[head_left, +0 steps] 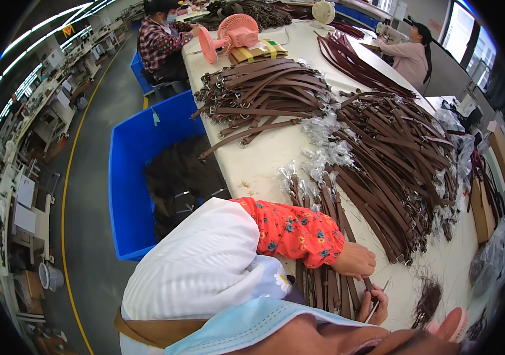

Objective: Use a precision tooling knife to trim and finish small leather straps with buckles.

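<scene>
My left hand (pixel 354 260), at the end of a red floral sleeve, is closed around a brown strap (pixel 367 285) near the table's front. Just below it, my right hand (pixel 378 305) is closed at the lower part of the same strap. A thin, pointed metal tool (pixel 374 310) shows at the right fingers; its exact kind is unclear. Beside my hands, several brown straps (pixel 323 290) lie side by side, running under my left forearm. Their far ends carry metal buckles in clear plastic wrapping (pixel 306 186).
Large piles of brown buckled straps (pixel 394 160) cover the white table (pixel 246 165). A tuft of dark threads (pixel 429 299) lies right of my hands. A blue bin (pixel 128 189) with dark material stands left. Two people (pixel 167 41) (pixel 403 56) sit beyond, near a pink fan (pixel 238 31).
</scene>
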Available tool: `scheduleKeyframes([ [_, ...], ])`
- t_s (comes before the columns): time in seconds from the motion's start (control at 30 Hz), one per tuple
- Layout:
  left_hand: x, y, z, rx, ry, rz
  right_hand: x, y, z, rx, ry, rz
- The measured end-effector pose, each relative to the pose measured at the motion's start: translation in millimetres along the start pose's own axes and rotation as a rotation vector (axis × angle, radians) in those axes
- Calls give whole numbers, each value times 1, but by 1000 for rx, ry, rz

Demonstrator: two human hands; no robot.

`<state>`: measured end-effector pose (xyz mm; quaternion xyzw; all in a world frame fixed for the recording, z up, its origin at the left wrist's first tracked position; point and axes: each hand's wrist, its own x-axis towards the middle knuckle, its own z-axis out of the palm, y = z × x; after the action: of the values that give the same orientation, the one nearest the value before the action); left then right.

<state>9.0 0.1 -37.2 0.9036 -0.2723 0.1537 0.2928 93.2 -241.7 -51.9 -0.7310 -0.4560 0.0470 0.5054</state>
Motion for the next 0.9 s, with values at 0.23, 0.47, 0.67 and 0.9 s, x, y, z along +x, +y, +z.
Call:
scheduleKeyframes([
  [0.23, 5, 2, -9, -287, -51, -217, -1, 10, 3, 45, 27, 17],
  [0.47, 13, -14, -13, -570, -59, -343, 5, -13, 3, 61, 5, 53],
  [0.67, 36, -13, -10, -690, -262, -387, 0, -57, 1, -61, 46, 150],
  [0.9, 23, -19, -19, -714, -231, -475, 14, -52, 3, 352, 114, 250],
])
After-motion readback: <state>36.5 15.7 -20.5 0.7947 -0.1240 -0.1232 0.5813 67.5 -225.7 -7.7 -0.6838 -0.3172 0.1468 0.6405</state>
